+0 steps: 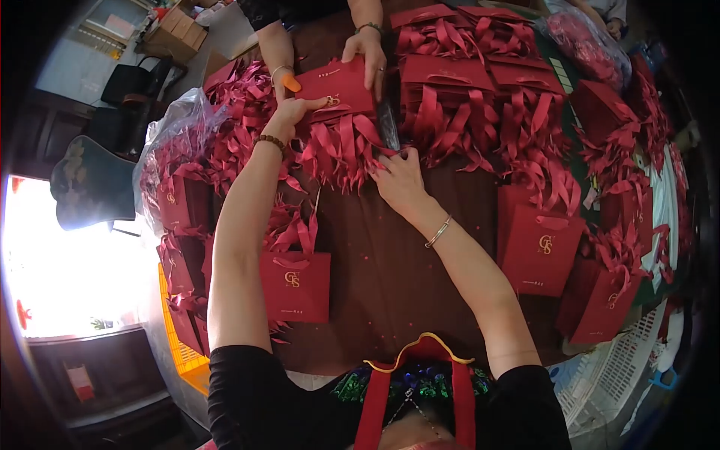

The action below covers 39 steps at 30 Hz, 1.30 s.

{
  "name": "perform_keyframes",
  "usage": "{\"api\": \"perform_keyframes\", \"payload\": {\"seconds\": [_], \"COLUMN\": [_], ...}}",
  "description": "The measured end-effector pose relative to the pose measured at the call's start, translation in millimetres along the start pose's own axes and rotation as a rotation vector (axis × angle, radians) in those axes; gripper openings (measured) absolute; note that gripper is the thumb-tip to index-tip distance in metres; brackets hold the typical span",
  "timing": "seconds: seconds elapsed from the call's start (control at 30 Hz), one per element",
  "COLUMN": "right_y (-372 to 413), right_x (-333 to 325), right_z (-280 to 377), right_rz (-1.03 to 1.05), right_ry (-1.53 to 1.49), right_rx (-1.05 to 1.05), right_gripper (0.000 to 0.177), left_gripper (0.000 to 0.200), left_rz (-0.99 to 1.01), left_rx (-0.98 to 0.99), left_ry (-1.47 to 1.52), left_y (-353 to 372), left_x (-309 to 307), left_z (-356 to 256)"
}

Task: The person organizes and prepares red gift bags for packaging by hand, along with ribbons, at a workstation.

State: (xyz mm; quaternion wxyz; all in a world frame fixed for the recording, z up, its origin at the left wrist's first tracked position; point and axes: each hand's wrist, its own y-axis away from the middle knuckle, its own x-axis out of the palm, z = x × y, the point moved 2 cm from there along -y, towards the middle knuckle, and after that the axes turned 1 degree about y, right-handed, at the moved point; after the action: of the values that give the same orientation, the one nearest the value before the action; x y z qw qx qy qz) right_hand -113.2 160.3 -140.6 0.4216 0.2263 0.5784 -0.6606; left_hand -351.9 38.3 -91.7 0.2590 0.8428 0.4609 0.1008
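At the far middle of the table lies a stack of red paper gift bags (341, 82) with gold lettering, its ribbons (341, 150) hanging toward me. My left hand (296, 112) grips the stack's near left edge, thumb stretched across the top bag; its other fingers are partly hidden. My right hand (401, 178) is closed at the right end of the ribbons, fingers bent around ribbon tips. Across from me, a co-worker's left hand (367, 56) rests on the same stack. The co-worker's other hand (281, 77), with an orange cover on a digit, is at its left side.
More bag stacks with loose ribbons stand at the far right (450, 75), near right (541, 251) and near left (296, 289). Clear plastic bags (180, 135) lie at the left. An orange crate (180, 337) and a white crate (611, 375) are beside the brown-covered table (405, 277).
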Motion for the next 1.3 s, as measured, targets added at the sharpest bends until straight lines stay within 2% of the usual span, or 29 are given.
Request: {"api": "perform_keyframes", "payload": {"seconds": [0.03, 0.1, 0.13, 0.2, 0.27, 0.33, 0.37, 0.4, 0.43, 0.47, 0.5, 0.53, 0.6, 0.67, 0.73, 0.77, 0.87, 0.9, 1.0, 1.03, 1.1, 1.13, 1.2, 1.23, 1.27, 1.3], "right_y": [-1.7, -8.7, -14.0, -31.5, -48.4, -67.6, -79.3, -90.4, -94.5, -93.6, -94.5, -94.3, -91.5, -92.5, -97.0, -99.6, -103.2, -102.5, -103.0, -102.5, -101.4, -100.5, -102.7, -103.2, -103.7, -102.8], "right_x": [-2.9, -17.1, -27.8, -53.8, -83.3, -77.8, -69.4, -61.1, -47.5, -27.0, -15.2, -4.5, 8.3, 16.7, 19.4, 18.7, 34.3, 35.3, 31.1, 24.7, 26.7, 27.1, 22.3, 23.2, 24.2, 30.2], "right_z": [1.1, 7.7, 12.1, 21.2, 26.5, 19.4, 12.7, 6.4, 0.3, -7.9, -11.9, -16.5, -21.0, -20.7, -19.2, -11.6, -25.4, -26.9, -25.6, -23.9, -25.3, -26.6, -22.7, -19.0, -17.6, -20.7], "right_rz": [-0.012, -0.022, -0.005, 0.016, -0.366, -0.353, -0.345, -0.337, -0.326, -0.215, -0.104, -0.088, -0.035, -0.014, -0.233, -0.258, -0.159, -0.149, -0.173, -0.14, -0.137, -0.136, -0.071, -0.117, -0.165, -0.162], "right_ry": [-0.011, -0.023, -0.011, 0.001, -0.251, -0.358, -0.413, -0.466, -0.472, -0.339, -0.205, -0.211, -0.369, -0.49, -0.78, -0.698, -0.806, -0.843, -0.991, -0.887, -0.792, -0.707, -0.701, -0.722, -0.744, -0.745], "right_rx": [0.007, 0.007, 0.027, 0.033, 0.024, 0.022, 0.1, 0.174, 0.154, 0.143, 0.129, 0.112, 0.205, 0.23, 0.468, 0.553, 0.552, 0.612, 0.712, 0.697, 0.641, 0.592, 0.554, 0.622, 0.69, 0.688], "right_gripper": [0.016, 0.015, 0.015, 0.015, 0.015, 0.02, 0.024, 0.029, 0.029, 0.033, 0.037, 0.037, 0.04, 0.041, 0.043, 0.041, 0.044, 0.043, 0.041, 0.042, 0.044, 0.046, 0.049, 0.047, 0.046, 0.046], "left_gripper": [0.022, 0.059, 0.059, 0.073, 0.074, 0.079, 0.083, 0.083, 0.083, 0.084, 0.081, 0.081, 0.081, 0.082, 0.083, 0.091, 0.1, 0.103, 0.101, 0.101, 0.092, 0.092, 0.083, 0.075, 0.075, 0.073], "left_rz": [-0.004, -0.203, -0.208, -0.232, -0.277, -0.186, -0.149, -0.164, -0.224, -0.287, -0.309, -0.322, -0.341, -0.347, -0.338, -0.405, -0.474, -0.457, -0.506, -0.504, -0.648, -0.646, -0.284, -0.427, -0.431, -0.397], "left_rx": [0.004, 0.096, 0.097, 0.103, 0.054, 0.073, 0.097, 0.1, 0.175, 0.246, 0.218, 0.209, 0.251, 0.188, 0.311, 0.204, 0.161, 0.148, 0.032, 0.035, 0.022, 0.022, 0.202, 0.225, 0.225, 0.254], "left_ry": [0.007, -0.218, -0.21, -0.271, -0.259, -0.3, -0.287, -0.27, -0.377, -0.484, -0.404, -0.385, -0.351, -0.406, -0.269, -0.361, -0.467, -0.451, -0.558, -0.545, -0.805, -0.791, -1.062, -0.971, -0.966, -0.824], "left_y": [-10.5, -21.2, -21.6, -15.6, -28.4, -56.0, -40.2, -11.0, 25.0, 44.5, 37.3, 30.6, 42.3, 20.3, 9.7, 56.6, 27.3, 22.2, 27.7, 34.8, 49.5, 45.6, 13.6, -26.3, -23.7, -14.5], "left_x": [-6.7, -19.2, -21.2, -15.6, -21.9, -37.1, -25.8, -8.9, 10.0, 17.2, 12.9, 7.4, 14.6, 0.4, -5.1, 13.6, 7.3, 8.5, 16.1, 19.8, 26.7, 20.0, -0.1, -9.5, -9.3, -7.3], "left_z": [5.7, 12.1, 13.7, 12.5, 16.3, 32.6, 26.2, 13.4, -2.0, -8.7, -3.1, 3.3, 1.3, 14.8, 25.9, 4.5, 17.3, 19.4, 15.0, 12.3, 6.5, 8.8, 18.3, 38.2, 39.4, 40.5]}}
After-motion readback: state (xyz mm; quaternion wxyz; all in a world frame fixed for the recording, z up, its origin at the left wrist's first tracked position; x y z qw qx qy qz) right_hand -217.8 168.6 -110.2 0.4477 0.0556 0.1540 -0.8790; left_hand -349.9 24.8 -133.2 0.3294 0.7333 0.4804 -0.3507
